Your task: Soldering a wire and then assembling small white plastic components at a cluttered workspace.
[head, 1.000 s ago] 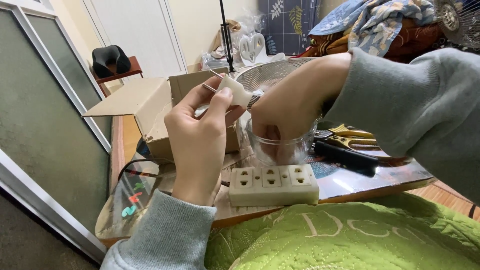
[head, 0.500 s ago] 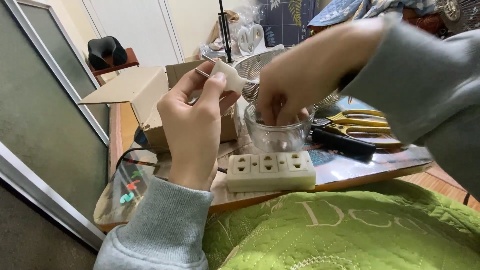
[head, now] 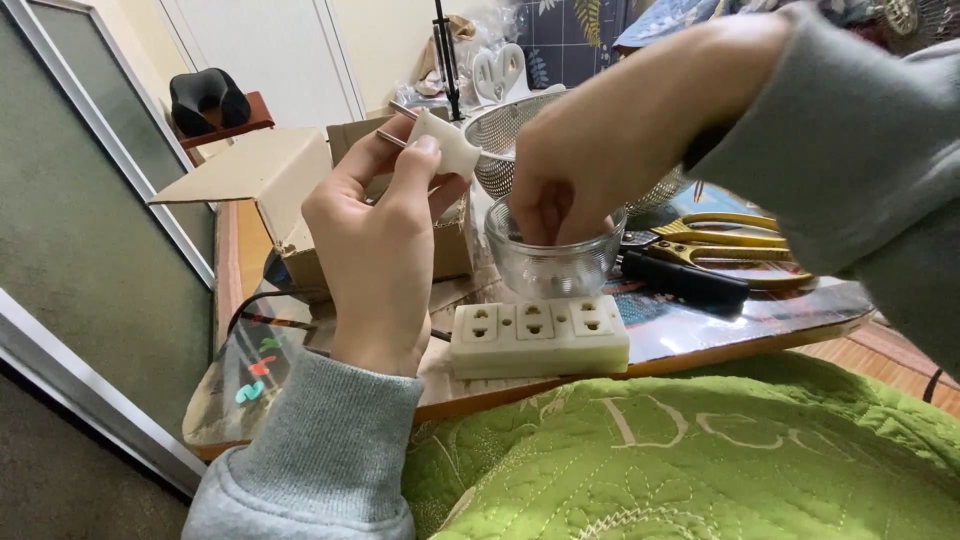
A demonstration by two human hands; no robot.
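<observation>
My left hand [head: 380, 240] holds a small white plug piece [head: 443, 143] with two metal prongs pointing up and left, raised above the low table. My right hand [head: 620, 150] reaches down with its fingertips inside a small clear glass bowl [head: 550, 268]; what the fingers touch inside is hidden. In front of the bowl a white three-outlet power strip [head: 540, 335] lies flat at the near edge of the table [head: 700, 335].
An open cardboard box [head: 270, 180] stands behind my left hand. A metal mesh strainer [head: 500, 140] sits behind the bowl. Yellow-handled scissors [head: 740, 240] and a black-handled tool [head: 685, 280] lie to the right. A green quilted blanket [head: 700, 460] covers my lap.
The view has shifted closer. My right hand has dipped deeper into the glass bowl. My left hand keeps the plug piece raised in much the same place.
</observation>
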